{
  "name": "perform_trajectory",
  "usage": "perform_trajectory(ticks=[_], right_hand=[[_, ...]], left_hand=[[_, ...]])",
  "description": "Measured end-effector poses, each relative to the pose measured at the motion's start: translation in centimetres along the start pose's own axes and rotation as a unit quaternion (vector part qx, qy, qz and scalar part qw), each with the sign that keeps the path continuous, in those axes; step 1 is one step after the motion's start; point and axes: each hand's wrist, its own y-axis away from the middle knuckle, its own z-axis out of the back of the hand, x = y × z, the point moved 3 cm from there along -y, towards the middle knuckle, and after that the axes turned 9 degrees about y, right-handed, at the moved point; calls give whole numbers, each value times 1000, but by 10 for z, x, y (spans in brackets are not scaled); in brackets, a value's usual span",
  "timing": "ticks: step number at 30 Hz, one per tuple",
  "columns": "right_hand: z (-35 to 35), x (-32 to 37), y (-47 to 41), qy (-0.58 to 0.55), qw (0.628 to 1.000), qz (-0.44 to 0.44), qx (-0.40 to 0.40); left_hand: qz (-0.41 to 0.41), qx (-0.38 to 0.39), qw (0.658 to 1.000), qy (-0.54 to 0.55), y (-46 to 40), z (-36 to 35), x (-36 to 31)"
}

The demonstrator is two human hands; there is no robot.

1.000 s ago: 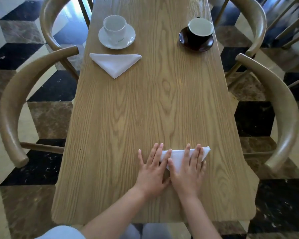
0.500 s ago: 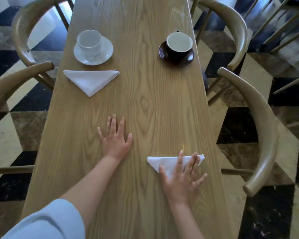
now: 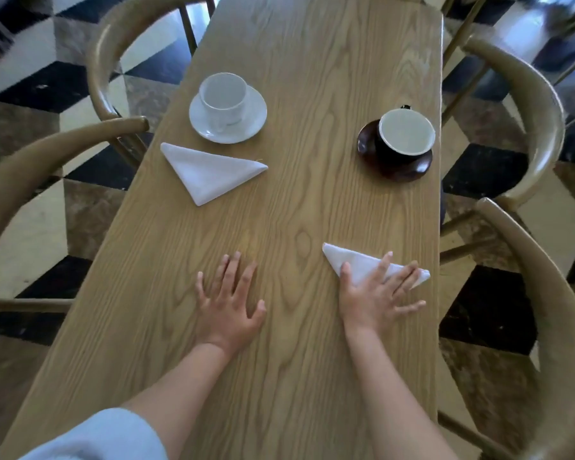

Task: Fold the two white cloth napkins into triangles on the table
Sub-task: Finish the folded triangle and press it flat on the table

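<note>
The long wooden worktop carries everything, with curved-back chairs along both sides. On it, the right hand lies flat with fingers spread and straight, pressing the near napkin, which sits under and just beyond its fingertips as a folded triangle close to the worktop's right edge. The left hand rests flat on bare wood, fingers straight and slightly fanned, holding nothing, well apart from the right hand. Far beyond the left hand, the other napkin lies as a finished triangle with its tip toward the person.

Both cloths look light and soft, so they will likely slide on the smooth wood and spring open at the crease unless pressed down. The best hold is probably a pinch at a corner or along the folded edge, with a flat palm to set the crease. Judging by their shapes, the folding seems nearly done.

Just beyond the far napkin stands a white cup on a white saucer; beyond the right hand, a dark cup with a pale inside sits on a dark saucer. Both cups appear empty, and both look fragile, so the hands should keep clear of them.
</note>
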Motion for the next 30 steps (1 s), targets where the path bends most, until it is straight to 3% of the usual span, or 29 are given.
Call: perform_trajectory(ticks=[7,11,14,30], right_hand=[[9,28,-66,-6,1000,-1,7],[14,14,-51,25,983,164,-75],[7,0,-44,47,966,251,-47],[15,18,-107,106,949,298,-13]], left_hand=[[2,-12,1000,9,-1,-2,2],[-2,-19,1000,16,0,-1,2],[-2,-23,1000,11,0,0,1],[-2,-25,1000,1,0,-2,2]])
